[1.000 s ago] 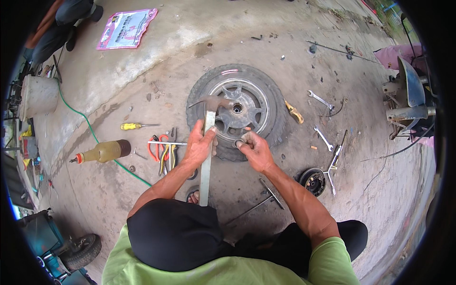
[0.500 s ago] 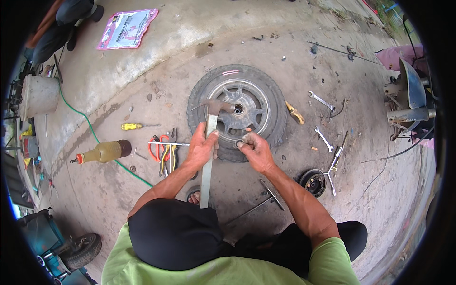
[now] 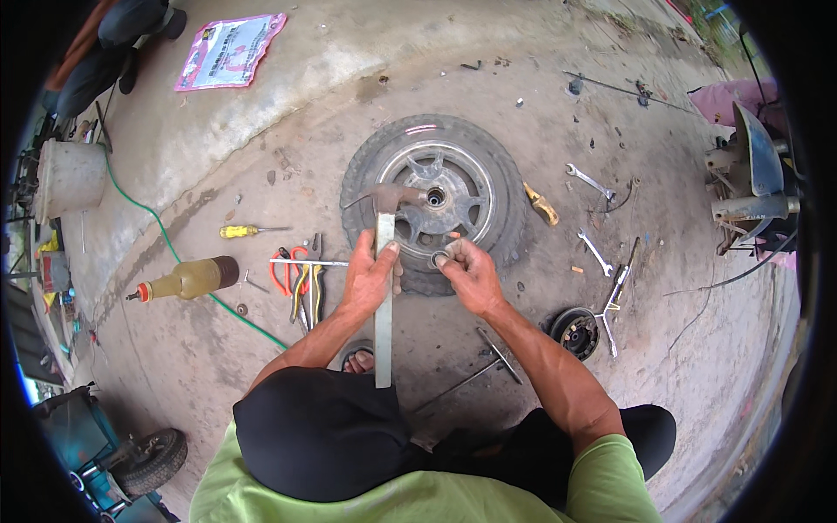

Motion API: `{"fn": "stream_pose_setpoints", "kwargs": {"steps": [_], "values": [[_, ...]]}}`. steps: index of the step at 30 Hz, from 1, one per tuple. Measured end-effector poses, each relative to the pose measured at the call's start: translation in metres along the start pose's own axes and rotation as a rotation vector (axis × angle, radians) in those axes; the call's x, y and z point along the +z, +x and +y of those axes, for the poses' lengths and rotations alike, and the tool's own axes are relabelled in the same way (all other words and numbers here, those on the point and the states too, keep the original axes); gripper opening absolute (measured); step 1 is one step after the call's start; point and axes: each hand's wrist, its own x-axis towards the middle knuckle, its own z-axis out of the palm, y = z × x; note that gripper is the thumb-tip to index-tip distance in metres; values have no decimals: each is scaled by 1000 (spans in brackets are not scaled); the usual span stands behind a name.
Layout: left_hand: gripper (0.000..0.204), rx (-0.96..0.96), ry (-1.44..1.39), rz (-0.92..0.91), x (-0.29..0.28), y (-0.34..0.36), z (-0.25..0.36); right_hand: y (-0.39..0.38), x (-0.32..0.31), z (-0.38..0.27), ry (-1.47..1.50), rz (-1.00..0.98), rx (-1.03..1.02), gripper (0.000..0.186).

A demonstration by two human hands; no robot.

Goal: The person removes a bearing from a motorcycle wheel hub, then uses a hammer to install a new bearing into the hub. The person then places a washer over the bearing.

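My left hand (image 3: 370,275) is wrapped round the pale, square-edged handle of a claw hammer (image 3: 383,340), whose rusty head lies over the left side of a wheel's hub. My right hand (image 3: 467,275) pinches a small dark metal ring (image 3: 440,259) above the near part of the wheel. The wheel (image 3: 475,148), a grey tyre on a spoked rim, lies flat on the ground. Left of it are pliers (image 3: 316,283), a yellow screwdriver (image 3: 240,231) and a bottle (image 3: 187,279) of brown liquid. Spanners (image 3: 595,253) and a yellow-handled tool (image 3: 540,205) lie to the right.
A round black part (image 3: 573,334) and T-bars (image 3: 499,356) lie near my right forearm. A green hose (image 3: 153,212) runs past a pale bucket (image 3: 70,179). A person's legs (image 3: 122,39) are at upper left, vehicle parts (image 3: 745,209) at right, a small-wheeled machine (image 3: 105,453) at lower left.
The hammer has tilted a little, its handle's lower end now slightly further right and nearer me. My hands keep their grips and have barely moved.
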Motion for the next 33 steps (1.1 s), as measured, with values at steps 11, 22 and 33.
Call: {"fn": "stream_pose_setpoints", "kwargs": {"steps": [11, 22, 33], "values": [[30, 29, -9, 81, -22, 7, 2, 1, 0, 1, 52, 31, 50, 16], [25, 5, -154, 417, -127, 57, -6, 14, -17, -7, 771, 78, 259, 13], [51, 154, 721, 473, -143, 20, -27, 11, -21, -30, 966, -5, 301, 20]]}}
